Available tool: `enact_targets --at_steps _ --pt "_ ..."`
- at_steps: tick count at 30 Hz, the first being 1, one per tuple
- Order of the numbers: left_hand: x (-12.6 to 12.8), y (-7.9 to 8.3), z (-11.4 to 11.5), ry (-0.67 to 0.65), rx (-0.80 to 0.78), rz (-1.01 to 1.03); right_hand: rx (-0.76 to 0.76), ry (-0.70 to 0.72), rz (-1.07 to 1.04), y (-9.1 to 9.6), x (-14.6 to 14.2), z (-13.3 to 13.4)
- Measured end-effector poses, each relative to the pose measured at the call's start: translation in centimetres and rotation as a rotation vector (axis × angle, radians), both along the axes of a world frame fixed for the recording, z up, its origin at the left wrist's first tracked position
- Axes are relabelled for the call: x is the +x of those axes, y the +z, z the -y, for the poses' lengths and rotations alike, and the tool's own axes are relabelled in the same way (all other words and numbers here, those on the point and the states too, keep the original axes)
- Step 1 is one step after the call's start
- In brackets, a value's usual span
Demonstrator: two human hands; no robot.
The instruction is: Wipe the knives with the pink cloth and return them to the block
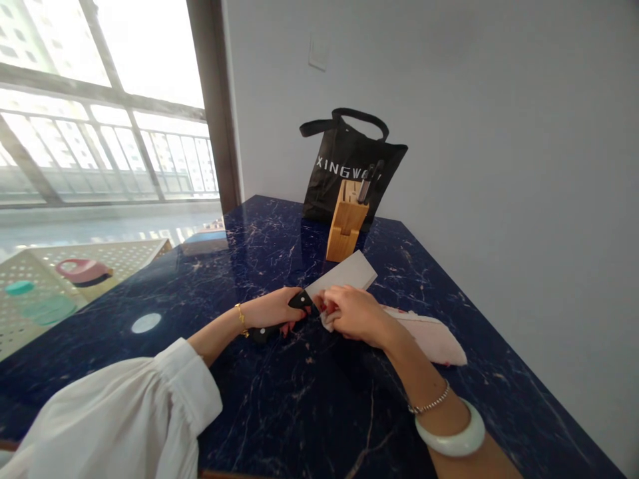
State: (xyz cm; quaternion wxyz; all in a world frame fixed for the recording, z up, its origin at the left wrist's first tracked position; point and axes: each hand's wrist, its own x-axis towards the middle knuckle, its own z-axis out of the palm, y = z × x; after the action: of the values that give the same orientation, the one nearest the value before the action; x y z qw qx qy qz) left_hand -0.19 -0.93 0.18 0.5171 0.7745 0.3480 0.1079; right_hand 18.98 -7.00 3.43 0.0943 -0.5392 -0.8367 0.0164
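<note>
My left hand (279,307) is closed round the black riveted handle of a cleaver (344,274), whose broad blade points away to the right. Against the lower edge of the blade, close to the handle, my right hand (357,314) pinches a bunched part of a pale pink cloth (432,338). The rest of that cloth trails out to the right behind my wrist, resting on the table. Part of the blade's lower edge is hidden by my right fingers. Beyond the blade stands a wooden knife block (345,229) with dark-handled tools in its slots.
A black tote bag (327,189) stands behind the block near the wall. The dark blue marbled table (309,419) has a white disc (146,323) at the left. Past its left edge are a perforated cream basket (144,251), a pink-lidded bottle (84,269) and a teal-capped one (47,309).
</note>
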Motion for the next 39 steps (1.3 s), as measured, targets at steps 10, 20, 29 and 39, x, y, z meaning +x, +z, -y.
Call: enact_targets --at_steps 10,20,29,39 --pt "0.0 0.1 0.1 -0.007 0.001 0.041 0.097 -0.268 -0.071 -1.1 2.6 -1.8" --pt "-0.2 0.0 0.2 -0.011 -0.017 0.067 0.390 -0.661 -0.175 -2.5 6.6 -3.7" --pt "-0.1 0.4 0.5 -0.007 -0.023 0.049 0.457 -0.566 -0.141 -1.8 5.7 -4.0" --pt "0.2 0.3 0.3 -0.007 -0.032 0.039 0.457 -0.320 -0.183 -1.7 3.7 -4.2"
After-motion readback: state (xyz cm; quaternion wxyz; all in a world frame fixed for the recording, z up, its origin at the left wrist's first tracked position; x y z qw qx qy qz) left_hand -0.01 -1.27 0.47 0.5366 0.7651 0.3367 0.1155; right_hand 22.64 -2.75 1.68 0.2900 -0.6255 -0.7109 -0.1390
